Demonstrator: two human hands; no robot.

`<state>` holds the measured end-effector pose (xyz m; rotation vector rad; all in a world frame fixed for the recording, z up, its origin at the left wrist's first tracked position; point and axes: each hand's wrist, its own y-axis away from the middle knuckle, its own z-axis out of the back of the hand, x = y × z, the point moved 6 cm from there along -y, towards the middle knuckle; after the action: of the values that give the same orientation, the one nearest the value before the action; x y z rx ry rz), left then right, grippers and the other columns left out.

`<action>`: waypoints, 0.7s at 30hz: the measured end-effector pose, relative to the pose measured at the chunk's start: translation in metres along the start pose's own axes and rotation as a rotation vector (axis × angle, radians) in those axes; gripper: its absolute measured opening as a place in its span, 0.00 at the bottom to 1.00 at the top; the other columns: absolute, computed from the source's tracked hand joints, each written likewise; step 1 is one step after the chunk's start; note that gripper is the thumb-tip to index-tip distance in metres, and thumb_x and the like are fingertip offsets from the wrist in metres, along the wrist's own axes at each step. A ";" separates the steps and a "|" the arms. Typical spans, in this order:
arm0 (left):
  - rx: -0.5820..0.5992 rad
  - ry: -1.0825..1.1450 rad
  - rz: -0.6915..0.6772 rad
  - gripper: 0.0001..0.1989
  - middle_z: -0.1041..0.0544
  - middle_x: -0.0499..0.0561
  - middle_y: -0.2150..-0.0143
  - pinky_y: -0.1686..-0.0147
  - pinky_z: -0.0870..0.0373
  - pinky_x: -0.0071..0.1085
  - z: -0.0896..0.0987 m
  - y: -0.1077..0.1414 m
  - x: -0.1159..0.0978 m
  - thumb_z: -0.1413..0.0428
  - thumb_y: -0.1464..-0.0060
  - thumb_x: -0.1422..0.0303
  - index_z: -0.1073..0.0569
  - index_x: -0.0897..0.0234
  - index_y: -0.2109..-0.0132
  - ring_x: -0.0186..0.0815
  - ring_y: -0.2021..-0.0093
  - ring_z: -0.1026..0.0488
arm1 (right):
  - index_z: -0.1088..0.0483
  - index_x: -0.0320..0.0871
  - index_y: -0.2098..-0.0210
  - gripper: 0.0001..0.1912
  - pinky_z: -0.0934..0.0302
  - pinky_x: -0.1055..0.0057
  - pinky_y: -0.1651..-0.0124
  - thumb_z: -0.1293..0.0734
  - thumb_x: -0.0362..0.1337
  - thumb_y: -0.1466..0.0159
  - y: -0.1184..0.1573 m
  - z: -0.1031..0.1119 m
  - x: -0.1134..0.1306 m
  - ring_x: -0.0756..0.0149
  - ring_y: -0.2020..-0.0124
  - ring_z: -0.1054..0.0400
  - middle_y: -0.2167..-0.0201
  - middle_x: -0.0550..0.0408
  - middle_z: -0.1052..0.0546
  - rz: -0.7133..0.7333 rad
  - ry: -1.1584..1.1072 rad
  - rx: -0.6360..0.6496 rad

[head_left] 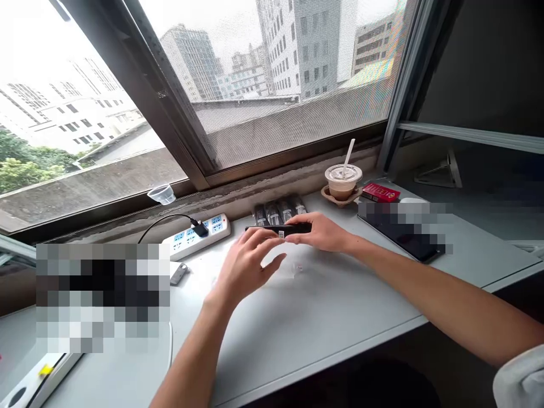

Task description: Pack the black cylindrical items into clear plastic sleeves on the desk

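1. Where the pale table (318, 345) comes nearest, both hands reach in over its front edge.
2. The left hand (246, 262) is wide, its thumb spread well away from the index finger; its fingertips sit at the near side of a slim black box (293, 229), though whether they bear any of its weight I cannot tell.
3. The right hand (325, 231) pinches the box's right end, fingers above and thumb below, so the box is held just over the table, toward its back.
4. On the box's near face is a small white label (281, 234) with a dark, code-like pattern — too small to read.
5. Beneath the hands lies a crumpled piece of clear plastic (294, 268).
6. To the right rests a dark-screened tablet (397, 229); to the left, a white power strip (219, 225) with blue sockets and a black plug (200, 228) in it.
7. Behind the box, four clear-wrapped black packs (273, 212) lie side by side. I judge the work partway: those are laid out, while the box is in hand and not yet set down.
8. Farther back stand a lidded iced-drink cup (343, 184) with a straw, no brand legible, and a red carton (380, 191) — its pale characters cannot be read surely.
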<state>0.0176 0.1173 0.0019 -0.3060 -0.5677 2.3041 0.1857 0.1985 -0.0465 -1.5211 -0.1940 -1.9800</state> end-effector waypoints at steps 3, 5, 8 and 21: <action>-0.023 -0.117 -0.026 0.19 0.25 0.56 0.39 0.39 0.33 0.52 -0.003 -0.001 -0.001 0.40 0.35 0.63 0.27 0.53 0.38 0.50 0.38 0.32 | 0.21 0.40 0.54 0.22 0.32 0.67 0.60 0.24 0.50 0.40 -0.001 -0.003 0.004 0.61 0.65 0.25 0.67 0.53 0.20 -0.011 -0.124 0.018; -0.004 -0.165 -0.037 0.22 0.27 0.56 0.38 0.37 0.35 0.54 -0.006 0.000 0.000 0.40 0.35 0.64 0.29 0.51 0.36 0.51 0.37 0.34 | 0.21 0.39 0.54 0.23 0.30 0.66 0.60 0.23 0.49 0.41 0.000 -0.008 0.003 0.61 0.66 0.24 0.67 0.52 0.19 -0.028 -0.182 0.031; 0.043 -0.172 -0.046 0.22 0.27 0.56 0.38 0.41 0.32 0.50 -0.010 0.001 0.001 0.43 0.33 0.68 0.30 0.50 0.35 0.48 0.40 0.31 | 0.21 0.39 0.51 0.23 0.28 0.66 0.60 0.23 0.46 0.41 0.002 -0.016 0.000 0.61 0.66 0.22 0.65 0.51 0.18 -0.064 -0.233 0.071; 0.102 -0.138 0.006 0.23 0.28 0.57 0.41 0.52 0.25 0.46 -0.016 0.004 0.010 0.47 0.30 0.70 0.32 0.46 0.33 0.46 0.46 0.28 | 0.25 0.43 0.43 0.24 0.28 0.64 0.56 0.26 0.39 0.38 0.002 -0.013 0.003 0.60 0.60 0.22 0.59 0.50 0.18 -0.040 -0.116 0.105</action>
<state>0.0141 0.1267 -0.0152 -0.1010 -0.5156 2.3632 0.1755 0.1896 -0.0489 -1.5761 -0.3731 -1.8822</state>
